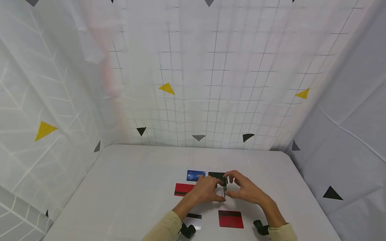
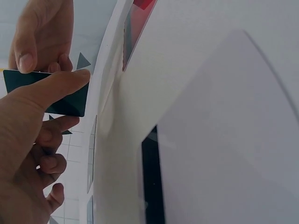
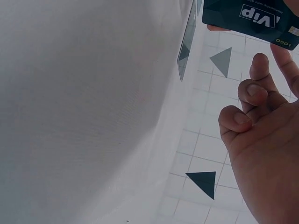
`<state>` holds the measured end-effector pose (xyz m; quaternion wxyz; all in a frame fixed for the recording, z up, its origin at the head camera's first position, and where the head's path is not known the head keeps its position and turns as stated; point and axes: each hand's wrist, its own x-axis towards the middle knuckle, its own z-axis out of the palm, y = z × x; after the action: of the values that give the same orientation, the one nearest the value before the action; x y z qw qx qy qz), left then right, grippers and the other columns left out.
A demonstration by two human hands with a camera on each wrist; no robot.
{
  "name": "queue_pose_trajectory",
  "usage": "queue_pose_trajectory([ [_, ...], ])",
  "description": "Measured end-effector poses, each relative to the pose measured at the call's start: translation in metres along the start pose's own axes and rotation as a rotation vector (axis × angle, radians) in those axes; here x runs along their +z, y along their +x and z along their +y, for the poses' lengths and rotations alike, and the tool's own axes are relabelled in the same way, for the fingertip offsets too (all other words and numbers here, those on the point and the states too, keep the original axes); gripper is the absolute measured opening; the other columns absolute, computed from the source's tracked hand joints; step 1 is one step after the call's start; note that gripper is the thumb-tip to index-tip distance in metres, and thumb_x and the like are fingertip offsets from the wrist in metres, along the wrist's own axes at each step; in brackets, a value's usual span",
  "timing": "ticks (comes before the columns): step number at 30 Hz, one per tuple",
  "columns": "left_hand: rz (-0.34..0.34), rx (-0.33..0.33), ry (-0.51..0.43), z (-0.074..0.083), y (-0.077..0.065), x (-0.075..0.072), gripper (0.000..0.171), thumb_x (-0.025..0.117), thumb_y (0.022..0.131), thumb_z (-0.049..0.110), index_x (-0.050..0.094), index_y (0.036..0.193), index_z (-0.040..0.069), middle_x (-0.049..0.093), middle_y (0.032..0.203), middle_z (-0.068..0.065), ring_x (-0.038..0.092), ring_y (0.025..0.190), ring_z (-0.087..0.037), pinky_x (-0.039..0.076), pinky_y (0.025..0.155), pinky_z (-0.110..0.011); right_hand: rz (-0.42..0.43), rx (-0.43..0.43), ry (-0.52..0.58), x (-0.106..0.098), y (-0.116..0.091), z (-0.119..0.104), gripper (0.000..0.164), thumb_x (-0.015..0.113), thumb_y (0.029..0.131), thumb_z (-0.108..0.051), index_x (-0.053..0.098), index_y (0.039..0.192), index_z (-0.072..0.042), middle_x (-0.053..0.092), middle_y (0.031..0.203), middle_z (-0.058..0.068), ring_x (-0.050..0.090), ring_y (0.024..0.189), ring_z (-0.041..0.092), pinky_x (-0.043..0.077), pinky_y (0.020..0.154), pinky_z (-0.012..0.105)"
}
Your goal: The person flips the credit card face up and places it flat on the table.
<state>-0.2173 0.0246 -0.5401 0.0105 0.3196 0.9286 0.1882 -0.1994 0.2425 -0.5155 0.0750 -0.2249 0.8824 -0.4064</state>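
Note:
Between both hands, raised over the table, stands a dark green card (image 2: 70,105) with "Vip" lettering on one face (image 3: 261,21). My left hand (image 1: 206,189) pinches it, thumb laid across the plain face and a finger at the opposite edge. From the other side, the right hand (image 1: 245,190) grips the card between thumb and index finger; its other fingers (image 3: 254,95) are curled in below the card. Behind the hands lie a blue card (image 1: 192,175) and a dark card (image 1: 214,174) on the table. A red card (image 1: 182,189) is partly covered by the left hand.
Nearer the person, a white card with a black stripe (image 1: 194,221) and another red card (image 1: 230,220) lie on the white table (image 1: 126,194). Black wrist-worn pieces (image 1: 188,231) show at both wrists. White sheets (image 1: 196,110) with triangles surround the table's back and sides.

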Motion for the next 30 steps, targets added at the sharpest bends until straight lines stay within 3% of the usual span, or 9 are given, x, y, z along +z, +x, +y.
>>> queue_pose_trajectory([
  [7, 0.002, -0.007, -0.023, -0.0015, -0.0001, 0.0007, 0.054, 0.082, 0.076, 0.057, 0.073, 0.12, 0.026, 0.073, 0.101, 0.014, 0.061, 0.094, -0.003, 0.039, 0.102, -0.065, 0.003, 0.004, -0.019, 0.0005, -0.0003, 0.0012, 0.059, 0.082, 0.084, -0.029, 0.053, 0.135, -0.02, 0.054, 0.112, 0.0, 0.05, 0.096, 0.023, 0.044, 0.074, 0.031],
  [17, -0.013, -0.011, -0.058, -0.0019, -0.0015, 0.0002, 0.055, 0.082, 0.076, 0.057, 0.072, 0.122, 0.028, 0.073, 0.101, 0.015, 0.061, 0.091, -0.001, 0.04, 0.101, -0.063, -0.017, 0.028, 0.003, 0.0052, -0.0011, 0.0089, 0.056, 0.083, 0.084, -0.032, 0.053, 0.13, -0.023, 0.056, 0.118, 0.005, 0.052, 0.1, 0.027, 0.047, 0.078, 0.036],
  [22, -0.018, -0.02, -0.073, -0.0044, -0.002, -0.0002, 0.058, 0.082, 0.075, 0.059, 0.072, 0.123, 0.028, 0.073, 0.103, 0.015, 0.061, 0.091, 0.0, 0.042, 0.098, -0.057, -0.013, 0.022, -0.005, 0.0037, -0.0007, 0.0065, 0.053, 0.083, 0.083, -0.031, 0.054, 0.126, -0.023, 0.055, 0.116, -0.002, 0.053, 0.101, 0.027, 0.047, 0.078, 0.036],
  [30, 0.003, -0.01, -0.08, -0.0088, -0.0027, -0.0036, 0.059, 0.08, 0.076, 0.061, 0.07, 0.125, 0.029, 0.072, 0.112, 0.016, 0.06, 0.091, 0.0, 0.04, 0.081, -0.035, -0.031, 0.049, -0.021, 0.0025, 0.0011, 0.0057, 0.051, 0.083, 0.084, -0.029, 0.054, 0.127, -0.024, 0.057, 0.12, -0.004, 0.054, 0.101, 0.028, 0.047, 0.075, 0.033],
])
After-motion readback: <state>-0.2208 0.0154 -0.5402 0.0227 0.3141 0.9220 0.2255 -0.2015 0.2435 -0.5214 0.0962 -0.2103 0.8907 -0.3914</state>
